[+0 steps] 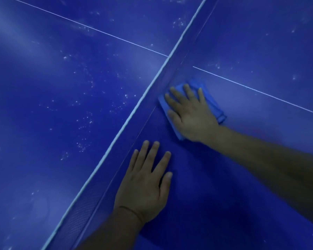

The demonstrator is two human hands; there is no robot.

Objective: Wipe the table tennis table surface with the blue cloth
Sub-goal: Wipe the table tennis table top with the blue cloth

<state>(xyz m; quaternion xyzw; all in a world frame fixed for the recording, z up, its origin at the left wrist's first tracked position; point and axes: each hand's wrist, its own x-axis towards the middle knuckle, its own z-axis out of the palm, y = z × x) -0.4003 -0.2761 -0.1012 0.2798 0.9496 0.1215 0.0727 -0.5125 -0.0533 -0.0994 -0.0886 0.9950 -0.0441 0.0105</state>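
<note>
On my screen, the far half of the table tennis table (52,87) filled the left side, deep blue and dotted with pale specks and smears. A thin white centre line (90,28) ran across it toward the net. The net (134,112) cut diagonally from the lower left edge up to the top right, its white top band bright and its mesh showing plainly only near the bottom of the view.

Just right of the net, on the near half, the left hand (145,184) lay palm down on the surface. Its fingers were straight and slightly spread, pointing up toward the net, and it held nothing. A thin band (132,212) circled that wrist.

Farther right and higher in the view, the right hand (190,114) pressed flat on the blue cloth (215,107), fingers extended and spread over it rather than curled around it. The cloth was folded, lying on the near half close against the base of the net, with its edges showing beyond the fingertips, along the thumb side and behind the knuckles. The right forearm (260,159) stretched in from the right edge. Beyond the cloth, the centre line went on across the near half toward the right edge, and a few faint specks marked the upper right surface.
</note>
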